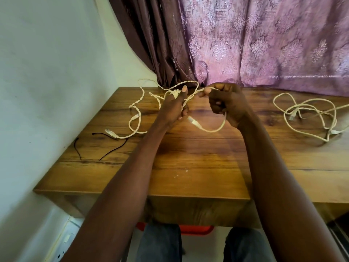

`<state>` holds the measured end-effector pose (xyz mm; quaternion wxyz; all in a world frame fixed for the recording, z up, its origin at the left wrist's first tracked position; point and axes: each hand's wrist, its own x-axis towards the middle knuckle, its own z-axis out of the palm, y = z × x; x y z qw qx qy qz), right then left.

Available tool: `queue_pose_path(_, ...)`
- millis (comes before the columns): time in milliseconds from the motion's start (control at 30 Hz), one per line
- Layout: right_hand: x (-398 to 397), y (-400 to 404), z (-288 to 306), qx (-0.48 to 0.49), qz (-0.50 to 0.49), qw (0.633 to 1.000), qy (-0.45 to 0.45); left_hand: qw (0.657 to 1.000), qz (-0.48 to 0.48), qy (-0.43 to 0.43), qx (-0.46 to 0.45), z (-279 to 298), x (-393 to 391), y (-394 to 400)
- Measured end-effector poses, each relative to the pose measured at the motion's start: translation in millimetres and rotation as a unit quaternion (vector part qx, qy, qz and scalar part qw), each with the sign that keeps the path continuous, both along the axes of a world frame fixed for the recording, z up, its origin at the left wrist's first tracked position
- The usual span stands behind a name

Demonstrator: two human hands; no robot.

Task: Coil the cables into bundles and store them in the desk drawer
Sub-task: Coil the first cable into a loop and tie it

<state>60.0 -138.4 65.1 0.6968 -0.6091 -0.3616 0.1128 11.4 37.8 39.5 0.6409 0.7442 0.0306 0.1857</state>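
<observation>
Early stage: both hands (pixel 175 108) (pixel 224 103) gripping twisted cable (pixel 190 97), uncoiled. Second cable (pixel 306 114) loose on desk (pixel 188 157). No bundle, no drawer visible.

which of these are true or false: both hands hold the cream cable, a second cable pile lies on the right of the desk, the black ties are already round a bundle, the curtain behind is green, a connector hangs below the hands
1. Both hands hold the cream cable. True: the left hand and right hand both grip the twisted cream cable.
2. A second cable pile lies on the right of the desk. True: a loose cable pile lies there, uncoiled.
3. The black ties are round a bundle. False: the black ties lie loose on the desk at left.
4. The curtain is green. False: the curtain is purple.
5. A connector hangs below the hands. True: a connector hangs there.
</observation>
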Motion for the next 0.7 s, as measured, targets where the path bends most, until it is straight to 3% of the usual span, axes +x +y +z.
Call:
queue_pose_path(267,8.9,2.9,-11.2,0.021,-0.142,0.99,-0.002,0.975,-0.215,0.057,0.013,3.9,-9.7,-9.7)
queue_pose_path(433,10.8,13.6,-18.6,-0.035,-0.256,0.963,-0.074,0.927,-0.358,0.032,-0.107,7.4,-16.6,-1.4)
queue_pose_path(567,8.9,25.7,-28.4,-0.088,-0.292,0.935,-0.183,0.901,-0.379,-0.014,-0.212,9.7,-16.2,4.4)
queue_pose_path(700,13.7,39.4,-51.2,-0.235,-0.26,0.903,-0.248,0.843,-0.371,-0.095,-0.377,15.1,-15.7,2.2)
